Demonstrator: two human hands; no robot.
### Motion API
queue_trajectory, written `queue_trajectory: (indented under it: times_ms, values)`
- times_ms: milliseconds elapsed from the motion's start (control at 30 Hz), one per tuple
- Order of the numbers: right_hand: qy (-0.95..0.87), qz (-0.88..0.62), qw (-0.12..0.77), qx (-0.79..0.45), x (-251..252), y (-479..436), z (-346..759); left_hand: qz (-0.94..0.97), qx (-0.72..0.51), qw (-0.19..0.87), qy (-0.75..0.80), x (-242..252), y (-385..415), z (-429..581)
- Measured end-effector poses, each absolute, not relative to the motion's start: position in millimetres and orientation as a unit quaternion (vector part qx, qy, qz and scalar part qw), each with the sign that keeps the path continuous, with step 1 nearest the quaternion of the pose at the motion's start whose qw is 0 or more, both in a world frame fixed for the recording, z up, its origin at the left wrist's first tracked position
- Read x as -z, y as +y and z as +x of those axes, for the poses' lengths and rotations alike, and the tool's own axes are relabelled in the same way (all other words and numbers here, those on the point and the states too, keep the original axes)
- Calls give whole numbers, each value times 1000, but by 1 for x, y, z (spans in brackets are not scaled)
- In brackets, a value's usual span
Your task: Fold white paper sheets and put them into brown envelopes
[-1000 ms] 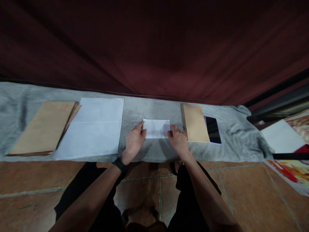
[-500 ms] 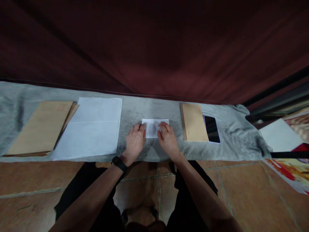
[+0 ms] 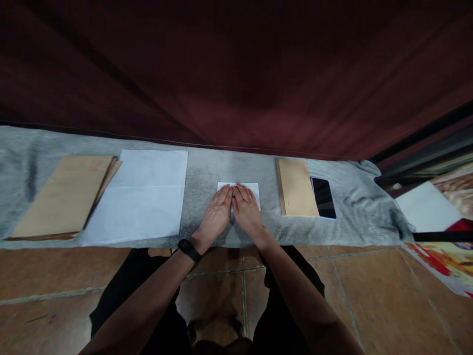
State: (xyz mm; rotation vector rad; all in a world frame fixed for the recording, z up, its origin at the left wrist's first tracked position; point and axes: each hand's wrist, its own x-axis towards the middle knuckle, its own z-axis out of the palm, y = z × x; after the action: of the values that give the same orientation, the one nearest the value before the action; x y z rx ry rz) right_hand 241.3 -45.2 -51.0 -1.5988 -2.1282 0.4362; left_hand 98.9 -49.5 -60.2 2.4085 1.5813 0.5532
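A small white folded paper (image 3: pixel 254 188) lies flat on the grey cloth, mostly covered by both hands. My left hand (image 3: pixel 219 209) rests flat across its left half, fingers stretched forward; a dark band circles that wrist. Over the right half, my right hand (image 3: pixel 247 209) lies palm down with its fingers extended. The fingertips of the two hands nearly meet at the paper's middle. Neither hand grips anything. Left of them lie large white sheets (image 3: pixel 151 192) with a crease across, and to the right is a stack of brown envelopes (image 3: pixel 297 190).
At the far left, larger brown envelopes (image 3: pixel 66 195) overlap the white sheets. A phone (image 3: pixel 324 198) lies beside the right stack. Grey cloth (image 3: pixel 358 212) covers the narrow surface, with a dark red curtain (image 3: pixel 236 88) behind. Printed papers (image 3: pixel 443 261) stick out at the far right.
Both hands have moved inward from the paper's left and right edges to its middle, and the fingers have straightened flat. The paper stays in place.
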Motion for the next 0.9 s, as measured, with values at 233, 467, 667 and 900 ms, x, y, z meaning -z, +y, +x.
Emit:
queue_trajectory:
  times_ms: [233,467,667,900]
  values:
    - [-773,-595,173,-139,52,-50,244,804,-172,96,560,55,-54,102]
    - [-771,-615,142,-83,54,-51,251,782,-145,51,604,59,-56,108]
    - [-768,-623,139,-52,58,-54,262,776,-136,46,614,60,-56,109]
    - [-747,-649,140,-37,60,-55,271,771,-126,45,623,57,-56,109]
